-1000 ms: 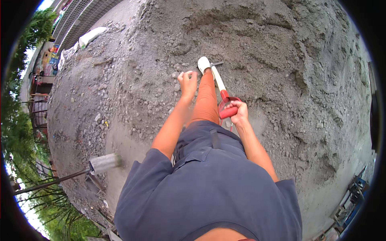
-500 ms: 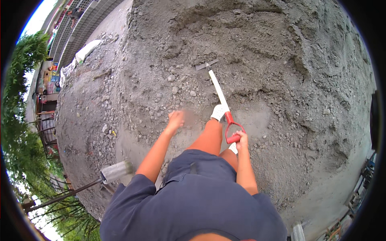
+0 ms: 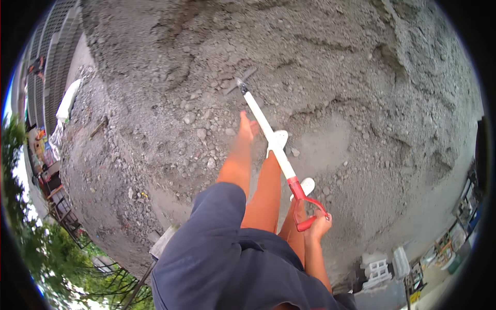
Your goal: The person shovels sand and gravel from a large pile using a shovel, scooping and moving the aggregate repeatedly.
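Note:
A shovel (image 3: 262,120) with a white shaft and a red D-shaped handle slants across the middle, its blade (image 3: 249,74) seen nearly edge-on against grey sand and gravel. Wrapped round the handle's crossbar is my right hand (image 3: 319,226), closed, at the lower right. My left hand (image 3: 248,127) reaches forward just left of the shaft, open and somewhat blurred, the thumb apart from the fingers. A small gap shows between it and the shaft. Under the shaft are my feet in white shoes (image 3: 279,139).
A bank of grey sand (image 3: 310,46) rises ahead, with loose stones (image 3: 201,133) left of the shovel. Stacked grey blocks (image 3: 54,67) and a white sack (image 3: 67,101) lie at the far left. More blocks (image 3: 378,271) stand at the lower right. A grey post-like piece (image 3: 163,243) is beside my left side.
My left hand has moved forward toward the shaft and opened out. My right hand has come back, nearer to me, with the handle, and the shovel leans more leftward. My view has turned.

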Demonstrator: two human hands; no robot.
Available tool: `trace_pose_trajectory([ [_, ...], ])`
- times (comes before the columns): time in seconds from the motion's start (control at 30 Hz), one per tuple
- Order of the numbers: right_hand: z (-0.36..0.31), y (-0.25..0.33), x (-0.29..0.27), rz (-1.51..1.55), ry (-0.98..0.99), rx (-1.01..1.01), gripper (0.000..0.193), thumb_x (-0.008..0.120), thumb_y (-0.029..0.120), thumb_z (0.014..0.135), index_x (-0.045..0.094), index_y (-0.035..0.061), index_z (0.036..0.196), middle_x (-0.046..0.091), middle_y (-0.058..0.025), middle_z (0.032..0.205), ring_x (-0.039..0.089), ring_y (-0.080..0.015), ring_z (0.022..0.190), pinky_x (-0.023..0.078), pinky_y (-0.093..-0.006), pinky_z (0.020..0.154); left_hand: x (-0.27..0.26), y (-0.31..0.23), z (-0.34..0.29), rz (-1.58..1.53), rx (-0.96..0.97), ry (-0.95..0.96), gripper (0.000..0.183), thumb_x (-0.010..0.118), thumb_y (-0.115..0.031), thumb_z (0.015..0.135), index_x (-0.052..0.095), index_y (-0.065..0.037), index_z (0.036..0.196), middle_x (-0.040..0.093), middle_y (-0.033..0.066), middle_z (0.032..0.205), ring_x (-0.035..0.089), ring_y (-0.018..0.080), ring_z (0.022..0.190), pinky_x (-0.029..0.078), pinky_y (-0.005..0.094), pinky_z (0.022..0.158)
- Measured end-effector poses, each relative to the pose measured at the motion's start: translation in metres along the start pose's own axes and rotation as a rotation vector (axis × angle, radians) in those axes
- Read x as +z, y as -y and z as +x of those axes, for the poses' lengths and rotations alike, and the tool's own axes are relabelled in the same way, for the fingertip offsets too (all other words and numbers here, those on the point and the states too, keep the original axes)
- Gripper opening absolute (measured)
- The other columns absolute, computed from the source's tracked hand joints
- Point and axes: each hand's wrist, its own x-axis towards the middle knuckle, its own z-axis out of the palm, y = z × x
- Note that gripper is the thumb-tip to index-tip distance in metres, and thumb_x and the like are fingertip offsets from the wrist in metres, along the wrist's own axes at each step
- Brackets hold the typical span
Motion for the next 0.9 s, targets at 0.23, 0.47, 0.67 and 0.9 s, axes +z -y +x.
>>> trace_pose_trajectory([
  [0.23, -0.014, -0.018, 0.011, 0.023, -0.109, -0.173, 0.014, 0.054, -0.005, 0.071, 0.044, 0.0045, 0.071, 0.049, -0.0049, 0.061, 0.049, -0.0132, 0.048, 0.041, -0.0263, 0.046, 0.038, -0.019, 0.067, 0.036, -0.091, 0.093, 0.049, 0.051, -0.052, 0.08, 0.045, -0.008, 0.101, 0.052, 0.0067, 0.077, 0.053, 0.0231, 0.066, 0.048, 0.039, 0.061],
  [0.47, 0.011, -0.071, -0.026, 0.044, -0.194, -0.117, 0.011, 0.051, -0.005, 0.072, 0.042, 0.0009, 0.069, 0.049, -0.0058, 0.059, 0.047, -0.0118, 0.043, 0.037, -0.0269, 0.038, 0.033, 0.036, 0.045, 0.146, -0.021, -0.014, 0.032, 0.061, -0.037, 0.078, 0.048, -0.008, 0.078, 0.048, 0.005, 0.069, 0.05, 0.0201, 0.062, 0.048, 0.0355, 0.058],
  [0.67, 0.058, -0.138, -0.128, 0.088, -0.307, -0.093, 0.004, 0.05, -0.002, 0.072, 0.047, -0.0006, 0.072, 0.051, -0.0079, 0.058, 0.049, -0.0149, 0.041, 0.039, -0.0279, 0.037, 0.032, 0.129, -0.015, 0.214, -0.176, 0.042, 0.031, 0.06, -0.037, 0.079, 0.047, -0.009, 0.076, 0.045, 0.005, 0.066, 0.048, 0.021, 0.061, 0.047, 0.0351, 0.057],
  [0.9, 0.028, -0.255, -0.313, 0.018, -0.53, 0.011, 0.005, 0.049, 0.0, 0.066, 0.052, -0.0019, 0.07, 0.05, -0.0075, 0.055, 0.048, -0.0158, 0.04, 0.039, -0.0288, 0.035, -0.028, 0.31, -0.102, 0.327, -0.209, 0.172, 0.031, 0.055, -0.04, 0.082, 0.044, -0.012, 0.081, 0.044, 0.0022, 0.068, 0.046, 0.0186, 0.061, 0.044, 0.0359, 0.057],
])
